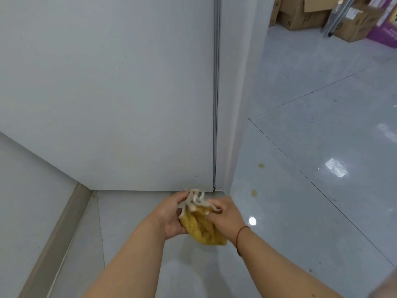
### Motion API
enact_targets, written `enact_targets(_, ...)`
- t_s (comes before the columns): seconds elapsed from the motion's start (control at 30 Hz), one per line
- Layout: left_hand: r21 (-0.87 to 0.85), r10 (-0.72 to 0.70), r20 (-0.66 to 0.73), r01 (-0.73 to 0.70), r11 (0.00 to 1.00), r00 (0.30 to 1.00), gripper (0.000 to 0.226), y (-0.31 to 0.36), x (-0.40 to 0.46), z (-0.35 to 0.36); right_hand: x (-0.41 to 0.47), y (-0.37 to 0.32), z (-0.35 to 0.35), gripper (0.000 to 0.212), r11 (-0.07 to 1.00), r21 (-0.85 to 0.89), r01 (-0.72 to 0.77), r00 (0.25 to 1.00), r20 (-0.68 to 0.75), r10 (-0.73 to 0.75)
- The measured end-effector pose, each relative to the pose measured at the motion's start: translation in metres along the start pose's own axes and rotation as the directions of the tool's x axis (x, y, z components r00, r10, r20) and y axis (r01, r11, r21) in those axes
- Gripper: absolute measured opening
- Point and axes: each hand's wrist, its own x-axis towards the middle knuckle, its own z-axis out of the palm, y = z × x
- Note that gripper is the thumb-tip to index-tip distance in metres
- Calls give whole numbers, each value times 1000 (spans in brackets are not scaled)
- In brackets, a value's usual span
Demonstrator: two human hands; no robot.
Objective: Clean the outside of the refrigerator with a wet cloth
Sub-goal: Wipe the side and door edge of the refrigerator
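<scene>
The refrigerator rises in front of me as a broad white side panel, with a dark door seam running down near its right edge. Below its bottom edge I hold a bunched yellow cloth with a white fringed edge between both hands. My left hand grips the cloth from the left, fingers curled around it. My right hand grips it from the right, a red string on the wrist. Both hands are low, just in front of the refrigerator's bottom right corner.
A white wall with a beige skirting strip closes in on the left. Glossy grey floor stretches to the right, with two small yellowish spots near the refrigerator. Cardboard boxes and a purple box stand at the far back right.
</scene>
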Motion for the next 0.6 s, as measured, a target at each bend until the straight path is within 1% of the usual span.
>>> enact_targets(0.03, 6, -15, 6, 15, 1000, 1000, 42, -2, 1, -2, -2, 2, 9, 30, 998, 17, -58, 995, 84, 56)
enact_targets(0.07, 2, -31, 14, 31, 1000, 999, 50, -4, 2, -3, -4, 4, 16, 38, 987, 59, -150, 980, 142, 140)
enact_targets(0.13, 10, -63, 40, 63, 998, 997, 72, -7, 6, -7, -11, 11, 28, 49, 922, 148, -358, 921, 216, 323)
enact_targets(0.2, 44, -91, 94, 87, 995, 991, 89, -10, 8, -11, -15, 14, 34, 39, 825, 285, -489, 866, 270, 420)
enact_targets(0.3, 23, -61, 157, 58, 998, 986, 96, -12, 10, -13, -7, 20, 34, 28, 700, 477, -532, 843, 222, 489)
enact_targets(0.4, -116, 10, 155, 8, 993, 988, 94, -9, 11, -14, 12, 25, 33, 26, 572, 635, -520, 831, 218, 513)
enact_targets(0.47, -242, 60, 125, -28, 970, 990, 88, -6, 10, -15, 23, 28, 34, 26, 447, 732, -514, 826, 282, 488)
enact_targets(0.53, -364, 107, 53, -81, 928, 993, 78, 1, 10, -18, 34, 28, 38, 22, 285, 812, -509, 815, 347, 465)
enact_targets(0.6, -402, 151, -34, -152, 903, 988, 67, 4, 11, -20, 43, 25, 40, 25, 130, 871, -474, 798, 362, 482)
